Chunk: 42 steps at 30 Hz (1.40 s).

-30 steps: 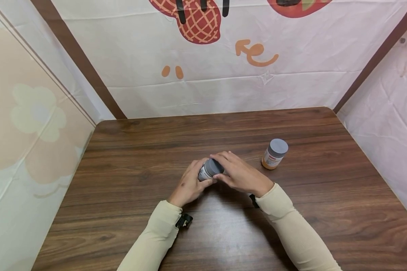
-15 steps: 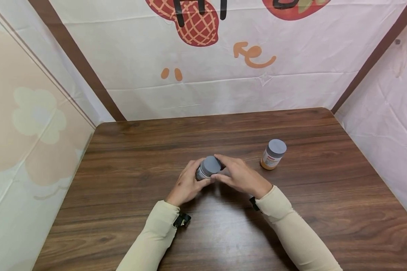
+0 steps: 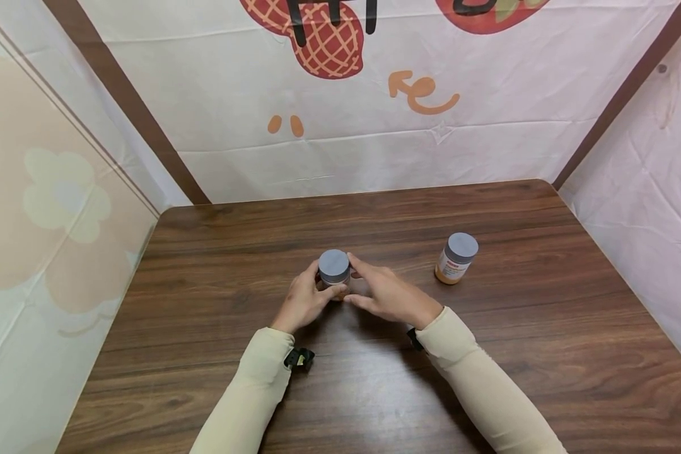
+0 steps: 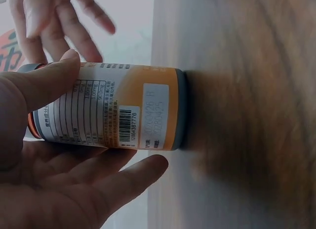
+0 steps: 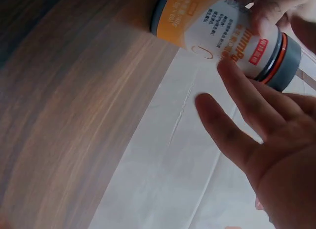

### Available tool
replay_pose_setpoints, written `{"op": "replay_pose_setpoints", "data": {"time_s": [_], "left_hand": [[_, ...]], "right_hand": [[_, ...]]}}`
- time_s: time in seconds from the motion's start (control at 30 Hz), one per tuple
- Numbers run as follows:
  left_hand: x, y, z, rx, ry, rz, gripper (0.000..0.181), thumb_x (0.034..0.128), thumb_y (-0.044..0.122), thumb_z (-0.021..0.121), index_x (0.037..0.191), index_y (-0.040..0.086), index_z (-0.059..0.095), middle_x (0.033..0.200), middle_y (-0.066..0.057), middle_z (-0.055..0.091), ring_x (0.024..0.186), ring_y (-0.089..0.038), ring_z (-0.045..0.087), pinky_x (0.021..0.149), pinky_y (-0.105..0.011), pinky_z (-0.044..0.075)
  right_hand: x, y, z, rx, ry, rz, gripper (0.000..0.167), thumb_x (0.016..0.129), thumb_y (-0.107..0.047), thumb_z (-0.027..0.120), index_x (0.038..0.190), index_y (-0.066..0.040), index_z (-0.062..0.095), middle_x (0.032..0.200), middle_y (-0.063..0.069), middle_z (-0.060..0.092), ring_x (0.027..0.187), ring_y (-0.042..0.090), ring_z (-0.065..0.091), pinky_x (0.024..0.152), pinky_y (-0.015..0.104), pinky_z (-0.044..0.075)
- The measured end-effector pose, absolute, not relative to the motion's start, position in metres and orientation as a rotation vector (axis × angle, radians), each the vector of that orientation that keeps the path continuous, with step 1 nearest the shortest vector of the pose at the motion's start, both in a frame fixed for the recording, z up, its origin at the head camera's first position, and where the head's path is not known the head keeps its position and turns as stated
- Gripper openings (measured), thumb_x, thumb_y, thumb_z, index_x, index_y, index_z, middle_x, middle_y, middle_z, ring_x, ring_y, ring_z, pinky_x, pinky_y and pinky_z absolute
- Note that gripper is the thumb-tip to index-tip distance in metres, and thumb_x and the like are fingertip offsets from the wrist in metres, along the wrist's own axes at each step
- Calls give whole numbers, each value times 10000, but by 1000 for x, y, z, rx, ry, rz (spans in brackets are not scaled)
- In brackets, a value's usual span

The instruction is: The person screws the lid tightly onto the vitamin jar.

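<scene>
My left hand [image 3: 302,304] grips a supplement jar [image 3: 334,267] with a grey lid, orange base and white label, near the middle of the table. Its thumb lies across the printed label [image 4: 94,108] in the left wrist view. The jar stands upright with its base close to the wood; whether it touches is unclear. On the right side, my right hand [image 3: 396,296] has its fingers spread beside the jar. In the right wrist view a fingertip [image 5: 227,66] overlaps the jar's edge, so contact cannot be told. An orange band shows under the lid [image 5: 287,66].
A second, similar jar [image 3: 456,259] with a grey lid stands upright to the right of my hands. The brown wooden table [image 3: 215,252] ends at a white printed cloth [image 3: 374,164] at the back.
The jar has gone from tilted to upright and shifted left, carried by my left hand. My right hand has followed leftward, and its fingers have come off the lid. The second jar stays put.
</scene>
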<state>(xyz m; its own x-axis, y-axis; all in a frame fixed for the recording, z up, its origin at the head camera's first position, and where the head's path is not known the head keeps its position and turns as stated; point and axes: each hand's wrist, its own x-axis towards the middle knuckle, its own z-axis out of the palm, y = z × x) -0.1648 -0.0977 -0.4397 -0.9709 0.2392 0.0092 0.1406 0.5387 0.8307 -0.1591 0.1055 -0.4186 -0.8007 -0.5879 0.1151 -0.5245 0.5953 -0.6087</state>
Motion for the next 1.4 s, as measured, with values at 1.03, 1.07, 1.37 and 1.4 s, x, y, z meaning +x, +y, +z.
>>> {"op": "replay_pose_setpoints", "data": {"time_s": [1.03,1.07,1.37,1.4], "left_hand": [[-180,-110,-437,292,2680,1382,654,911,189,753,1436,-37,436,1351,-255,560,1284,-382,509,1050,-547,388],[-180,-110,-437,290,2680,1382,654,911,190,754,1436,-37,436,1353,-254,560,1286,-383,508,1051,-547,388],[-180,-110,-437,273,2665,1385,654,910,203,755,1431,-34,440,1361,-250,554,1294,-381,499,1057,-552,379],[-180,-111,-437,272,2663,1384,659,912,202,753,1437,-35,433,1365,-252,550,1298,-383,495,1059,-554,376]], "right_hand": [[-168,96,-420,-1007,2610,-990,876,958,-236,698,1565,46,133,1447,239,485,1337,326,482,1078,437,398],[-168,96,-420,-1010,2609,-990,878,956,-232,700,1564,49,132,1445,240,487,1336,326,483,1078,437,398],[-169,96,-420,-1002,2602,-979,888,954,-236,704,1564,52,126,1443,236,491,1333,324,486,1070,438,406],[-169,95,-420,-1001,2600,-980,889,954,-236,703,1564,52,124,1444,236,489,1334,325,485,1069,438,406]]}}
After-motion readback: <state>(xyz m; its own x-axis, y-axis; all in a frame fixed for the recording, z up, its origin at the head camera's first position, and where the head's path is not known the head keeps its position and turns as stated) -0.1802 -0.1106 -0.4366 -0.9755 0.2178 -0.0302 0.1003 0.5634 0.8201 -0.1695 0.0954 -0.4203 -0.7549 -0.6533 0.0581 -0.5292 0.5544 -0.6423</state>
